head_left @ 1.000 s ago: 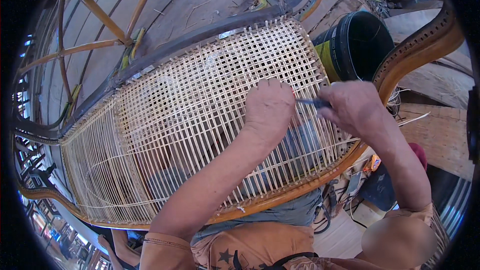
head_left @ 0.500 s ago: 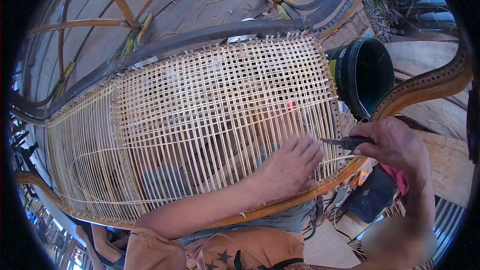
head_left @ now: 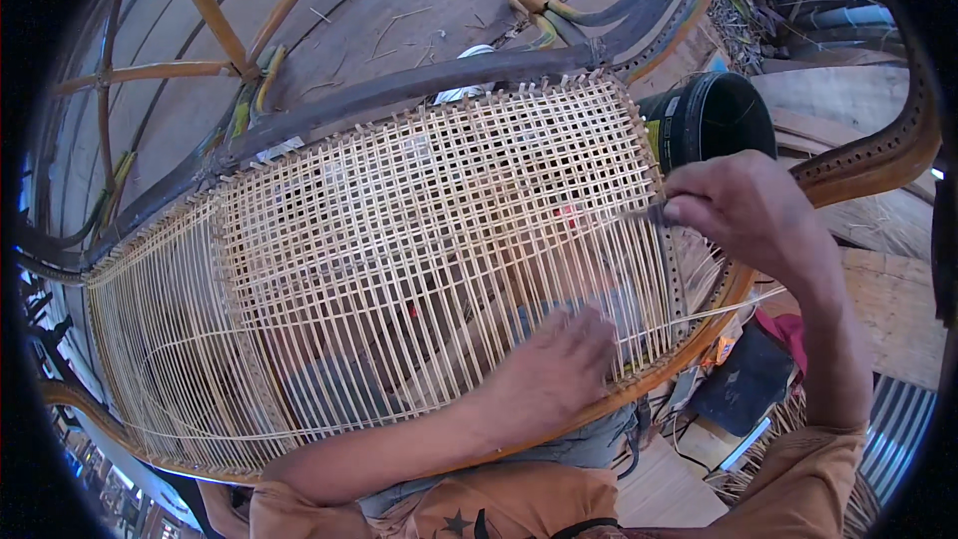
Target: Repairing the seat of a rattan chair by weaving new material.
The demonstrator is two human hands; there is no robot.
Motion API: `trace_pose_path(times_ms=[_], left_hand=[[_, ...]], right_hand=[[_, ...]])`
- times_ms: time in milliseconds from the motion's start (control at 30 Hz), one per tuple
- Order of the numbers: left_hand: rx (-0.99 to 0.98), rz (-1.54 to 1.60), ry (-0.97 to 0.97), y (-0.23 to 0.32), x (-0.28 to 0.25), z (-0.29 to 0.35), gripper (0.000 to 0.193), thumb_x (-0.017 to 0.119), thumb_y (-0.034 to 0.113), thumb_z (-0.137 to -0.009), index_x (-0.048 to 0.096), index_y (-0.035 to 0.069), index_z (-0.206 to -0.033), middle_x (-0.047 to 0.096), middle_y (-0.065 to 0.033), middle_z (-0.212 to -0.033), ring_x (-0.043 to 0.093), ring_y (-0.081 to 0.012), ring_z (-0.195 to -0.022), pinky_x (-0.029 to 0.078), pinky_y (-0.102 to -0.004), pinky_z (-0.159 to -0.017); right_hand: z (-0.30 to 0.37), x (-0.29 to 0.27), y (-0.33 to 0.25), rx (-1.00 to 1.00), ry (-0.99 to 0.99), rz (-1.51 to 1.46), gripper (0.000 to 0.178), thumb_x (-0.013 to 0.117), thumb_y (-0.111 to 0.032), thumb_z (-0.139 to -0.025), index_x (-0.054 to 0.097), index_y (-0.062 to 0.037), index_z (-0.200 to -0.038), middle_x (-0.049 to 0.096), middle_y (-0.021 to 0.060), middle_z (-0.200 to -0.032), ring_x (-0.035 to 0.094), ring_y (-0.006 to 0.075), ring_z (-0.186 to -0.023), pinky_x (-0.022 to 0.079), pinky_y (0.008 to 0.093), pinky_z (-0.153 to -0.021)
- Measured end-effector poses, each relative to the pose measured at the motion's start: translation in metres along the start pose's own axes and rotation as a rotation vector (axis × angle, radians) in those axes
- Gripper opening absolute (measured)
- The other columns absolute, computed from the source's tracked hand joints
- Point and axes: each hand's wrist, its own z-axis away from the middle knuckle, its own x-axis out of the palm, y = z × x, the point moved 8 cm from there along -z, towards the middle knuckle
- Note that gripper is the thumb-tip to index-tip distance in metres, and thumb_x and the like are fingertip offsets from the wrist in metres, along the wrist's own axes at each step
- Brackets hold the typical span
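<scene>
- Broadly, the woven panel (head_left: 404, 250) lies at nine o'clock from the right hand (head_left: 743, 215), its long axis slanting from between eight and nine toward between two and three.
- Apart from it, at eight o'clock, the left hand (head_left: 554, 359) is over the panel's near strands; blurred, so whether it grips anything cannot be told.
- Clamped in the right hand, the nearer one, a thin dark tool (head_left: 657, 213) sits at the panel's right edge, pointing toward nine, long axis nine-to-three.
</scene>
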Motion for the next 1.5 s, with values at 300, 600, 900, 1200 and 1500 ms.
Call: trace_pose_path(times_ms=[300,600,900,1200,1500], left_hand=[[-0.79,-0.608,0.383,-0.108,-0.137,0.217,0.03,0.06,0.004,-0.078,0.058,-0.001,-0.108,0.057,-0.0184,-0.114,0.054,-0.0367,-0.109,0.042,-0.0467,-0.095],[-0.946,-0.58,0.337,-0.129,-0.139,0.293,0.025,0.066,0.019,-0.079,0.06,0.004,-0.099,0.058,-0.0124,-0.096,0.056,-0.0317,-0.093,0.042,-0.0436,-0.086],[-1.16,-0.143,0.364,-0.166,-0.136,0.296,0.029,0.064,0.03,-0.085,0.058,0.002,-0.093,0.062,-0.0153,-0.085,0.06,-0.0357,-0.084,0.048,-0.043,-0.075],[-1.186,0.367,0.403,-0.206,-0.126,0.321,0.023,0.065,0.021,-0.084,0.05,0.004,-0.081,0.048,-0.0004,-0.069,0.046,-0.01,-0.064,0.04,-0.0272,-0.06],[-1.144,0.577,0.481,-0.209,-0.12,0.316,0.02,0.062,0.018,-0.087,0.048,0.006,-0.078,0.042,0.0052,-0.07,0.037,-0.0041,-0.063,0.034,-0.0212,-0.057]], right_hand=[[0.02,0.002,-0.022,-0.122,0.262,-0.156,0.025,0.065,-0.023,-0.083,0.059,-0.0014,-0.096,0.061,0.022,-0.082,0.059,0.0422,-0.081,0.046,0.0456,-0.069],[0.038,0.043,-0.017,0.179,-0.085,-0.313,0.029,0.066,-0.02,-0.08,0.058,0.0,-0.099,0.058,0.0196,-0.07,0.059,0.0302,-0.066,0.045,0.041,-0.066],[0.055,0.027,-0.014,0.139,-0.036,-0.272,0.028,0.064,-0.018,-0.079,0.061,0.0,-0.1,0.057,0.0183,-0.07,0.056,0.028,-0.062,0.044,0.039,-0.063],[0.049,0.043,-0.033,0.029,-0.289,-0.119,0.021,0.062,-0.027,-0.086,0.068,-0.0083,-0.095,0.062,0.0153,-0.072,0.061,0.0312,-0.065,0.047,0.0406,-0.062],[0.025,0.044,-0.065,-0.165,-0.317,-0.031,0.019,0.062,-0.025,-0.086,0.069,-0.0083,-0.093,0.063,0.0146,-0.072,0.062,0.0314,-0.065,0.047,0.0386,-0.06]])
